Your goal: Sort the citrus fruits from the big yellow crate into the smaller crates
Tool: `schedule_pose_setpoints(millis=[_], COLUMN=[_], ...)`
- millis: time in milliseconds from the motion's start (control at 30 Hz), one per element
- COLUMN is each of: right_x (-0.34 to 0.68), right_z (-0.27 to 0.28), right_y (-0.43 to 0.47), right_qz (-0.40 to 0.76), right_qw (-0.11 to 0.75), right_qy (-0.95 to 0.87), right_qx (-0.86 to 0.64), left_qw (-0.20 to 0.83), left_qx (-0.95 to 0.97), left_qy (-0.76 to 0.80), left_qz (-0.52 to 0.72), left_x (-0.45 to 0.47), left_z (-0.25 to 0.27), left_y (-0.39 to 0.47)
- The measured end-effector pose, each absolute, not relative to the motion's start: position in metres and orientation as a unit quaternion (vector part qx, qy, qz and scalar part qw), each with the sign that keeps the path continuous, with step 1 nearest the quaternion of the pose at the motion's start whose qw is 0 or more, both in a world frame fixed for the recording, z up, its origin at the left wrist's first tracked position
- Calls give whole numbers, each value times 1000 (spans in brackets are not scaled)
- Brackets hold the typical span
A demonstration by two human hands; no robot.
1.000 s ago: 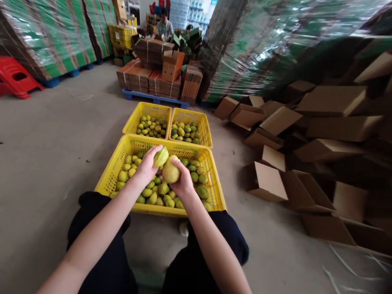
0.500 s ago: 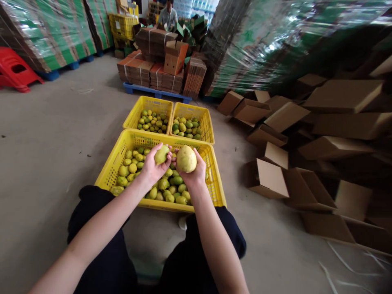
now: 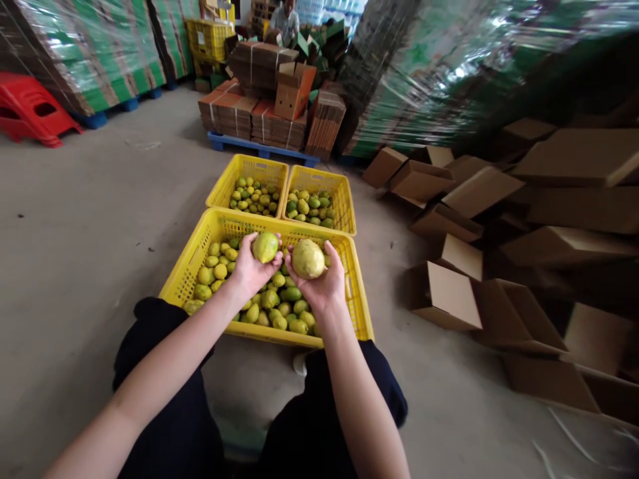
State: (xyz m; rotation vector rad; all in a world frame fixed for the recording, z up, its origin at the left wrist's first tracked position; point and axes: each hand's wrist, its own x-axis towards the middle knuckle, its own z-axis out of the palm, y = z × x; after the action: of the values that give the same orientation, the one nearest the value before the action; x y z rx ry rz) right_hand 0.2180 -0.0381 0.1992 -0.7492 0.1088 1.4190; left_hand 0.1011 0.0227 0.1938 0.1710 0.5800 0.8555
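Note:
My left hand [image 3: 249,268] is closed around a green-yellow lemon [image 3: 265,247]. Beside it, my right hand [image 3: 327,283] holds a larger, paler yellow lemon [image 3: 308,259] resting on the palm and fingers. Both hands are over a big yellow crate [image 3: 176,271] with many yellow and green lemons [image 3: 270,299] inside. The two held fruits are close together but apart. My forearms and hands hide part of the crate's contents.
Two smaller yellow crates [image 3: 349,199] with lemons stand just beyond. Flattened cartons [image 3: 227,114] are stacked on a blue pallet [image 3: 263,148]. Cardboard boxes [image 3: 454,293] lie piled at the right. A red stool [image 3: 37,110] stands far left; a person [image 3: 284,25] is at the back.
The lemon in my left hand has turned, showing a greener side. The fingers of my right hand have loosened somewhat around its fruit. The whole view has shifted slightly.

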Motion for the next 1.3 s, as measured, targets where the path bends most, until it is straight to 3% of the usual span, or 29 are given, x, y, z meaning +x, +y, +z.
schedule_pose_setpoints(millis=[367, 600, 767, 967, 1300], right_x=[227, 214, 223, 232, 228], right_z=[189, 193, 204, 201, 196], right_y=[-38, -50, -56, -57, -46], right_qz=[639, 307, 246, 372, 517], right_qw=[677, 773, 784, 737, 725], right_qy=[43, -280, -336, -358, -209], right_qx=[-363, -479, -460, -436, -404], left_qw=[866, 689, 690, 728, 766], left_qx=[133, 378, 392, 421, 368], left_qy=[326, 292, 270, 240, 283], left_qz=[355, 545, 546, 486, 444], left_x=[106, 95, 83, 78, 87], left_z=[194, 198, 204, 203, 195], left_y=[19, 12, 18, 24, 21])
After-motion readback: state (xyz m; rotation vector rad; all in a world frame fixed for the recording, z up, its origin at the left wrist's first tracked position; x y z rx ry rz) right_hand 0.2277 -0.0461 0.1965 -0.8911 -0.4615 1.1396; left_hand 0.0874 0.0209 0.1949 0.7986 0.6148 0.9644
